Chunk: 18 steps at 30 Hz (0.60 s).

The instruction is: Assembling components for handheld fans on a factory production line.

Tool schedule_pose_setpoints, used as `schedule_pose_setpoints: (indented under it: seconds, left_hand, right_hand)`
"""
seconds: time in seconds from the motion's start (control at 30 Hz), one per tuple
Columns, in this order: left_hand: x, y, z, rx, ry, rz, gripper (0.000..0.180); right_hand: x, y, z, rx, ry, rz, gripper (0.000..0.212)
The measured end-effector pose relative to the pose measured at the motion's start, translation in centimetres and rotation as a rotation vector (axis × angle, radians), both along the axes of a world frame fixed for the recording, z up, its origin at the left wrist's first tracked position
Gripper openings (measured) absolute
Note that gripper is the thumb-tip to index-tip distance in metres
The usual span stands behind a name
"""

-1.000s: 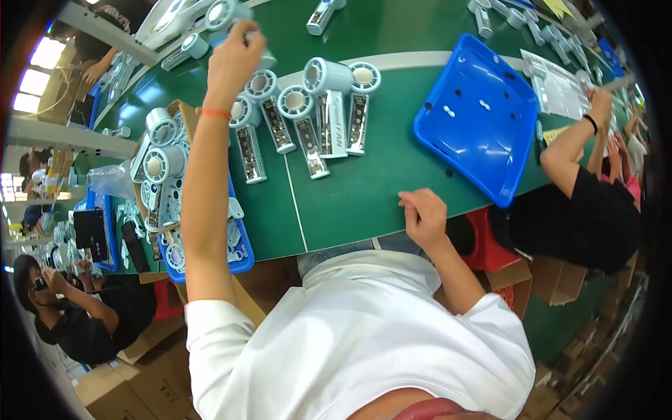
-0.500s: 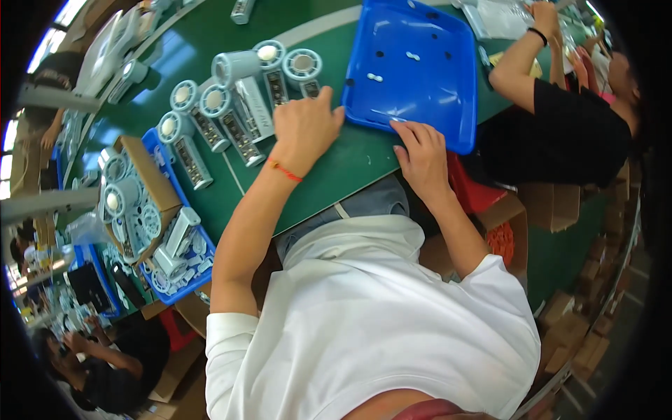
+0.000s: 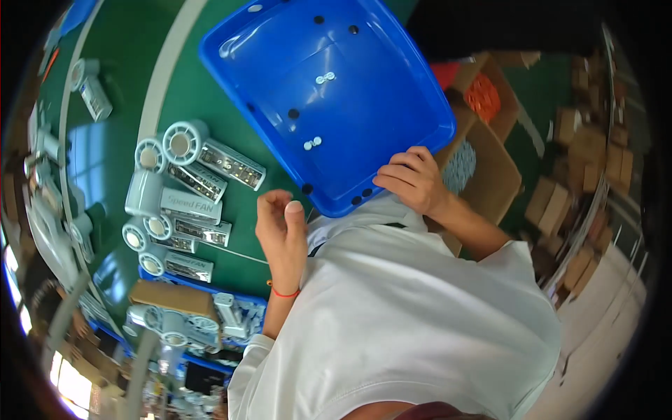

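Note:
A shallow blue tray [image 3: 381, 119] lies at an angle before me, its near corner overhanging my lap. On its floor are two small white double-disc pieces [image 3: 313, 143] and several small black discs [image 3: 293, 113]. My right hand [image 3: 414, 180] has its fingers bent over the tray's near rim, gripping it; two black discs sit close by the fingertips. Beside the tray's left corner is my left hand [image 3: 281, 224], thumb raised and fingers loosely curled apart, with nothing visible in it. To its left several pale blue handheld fans [image 3: 234, 164] with clear-sided handles lie in a cluster.
A blue bin [image 3: 255, 308] of fan parts, with a cardboard box [image 3: 171, 297] in it, stands at the lower left. Another fan [image 3: 91, 91] lies at the far left of the green table [image 3: 115, 161]. Open cartons [image 3: 493, 164] with orange and grey-blue pieces stand to the right.
My view has swung to the right, and the tray has come nearer, over my lap. My left hand has turned thumb-up away from the fans. The right hand remains at the tray's rim.

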State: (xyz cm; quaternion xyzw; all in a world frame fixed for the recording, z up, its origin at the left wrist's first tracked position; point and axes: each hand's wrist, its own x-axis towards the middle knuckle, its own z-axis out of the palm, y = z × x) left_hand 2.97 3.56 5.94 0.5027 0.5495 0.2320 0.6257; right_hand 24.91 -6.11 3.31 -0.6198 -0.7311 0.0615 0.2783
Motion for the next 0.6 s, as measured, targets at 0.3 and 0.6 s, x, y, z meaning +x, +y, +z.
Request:
schedule_pose_setpoints:
  seconds: [0.3,0.6]
  left_hand:
    - [5.5,0.8,0.6,-0.703,-0.381,-0.078,0.053]
    - [11.9,-7.1,-1.9,-0.896,-0.257,-0.486,0.057]
  right_hand:
    - [1.9,-8.2,3.8,-0.114,0.074,-0.068,0.016]
    - [-1.8,-18.9,1.9,0.209,1.897,-1.433,0.07]
